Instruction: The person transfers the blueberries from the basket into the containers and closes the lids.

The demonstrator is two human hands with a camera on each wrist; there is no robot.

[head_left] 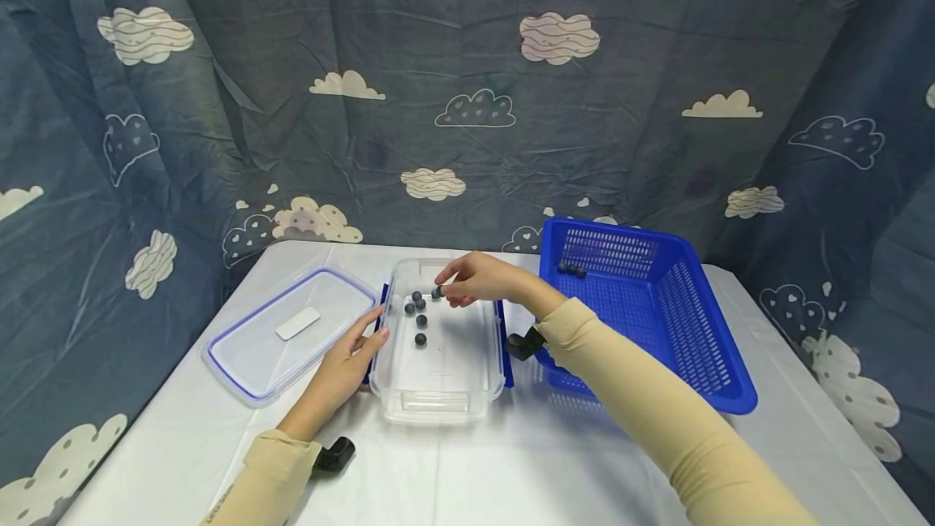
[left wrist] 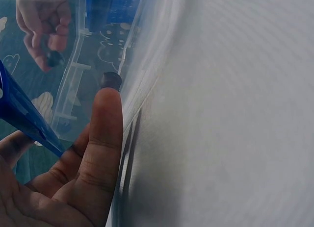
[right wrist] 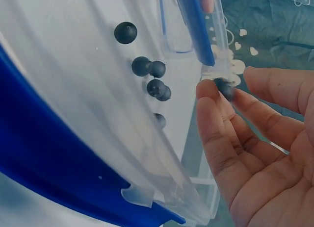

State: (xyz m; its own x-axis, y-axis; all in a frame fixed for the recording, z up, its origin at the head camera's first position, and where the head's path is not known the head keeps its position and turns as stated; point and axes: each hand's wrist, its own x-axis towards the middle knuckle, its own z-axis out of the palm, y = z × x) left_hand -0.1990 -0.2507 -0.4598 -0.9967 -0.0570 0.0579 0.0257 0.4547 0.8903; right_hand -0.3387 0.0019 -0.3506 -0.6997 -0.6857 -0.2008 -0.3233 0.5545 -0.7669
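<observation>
A clear plastic box (head_left: 456, 360) with blue side latches sits on the table. My left hand (head_left: 338, 373) grips its left side, with the thumb near the rim and the blue latch (left wrist: 29, 112) between the fingers. Over the box's far part, my right hand (head_left: 478, 278) pinches a blueberry (right wrist: 224, 88) between its fingertips; the berry is slightly blurred. Several other blueberries (head_left: 420, 321) lie loose on the box floor, left of the right hand. In the right wrist view, one blueberry (right wrist: 125, 33) stands apart from the clustered ones.
A clear lid (head_left: 244, 355) with a blue seal and a white label lies left of the box. At the right stands a blue perforated basket (head_left: 679, 299) with a few blueberries (head_left: 572, 270) in its far left corner. A cloud-patterned curtain (head_left: 438, 136) hangs behind the white-covered table (head_left: 475, 477).
</observation>
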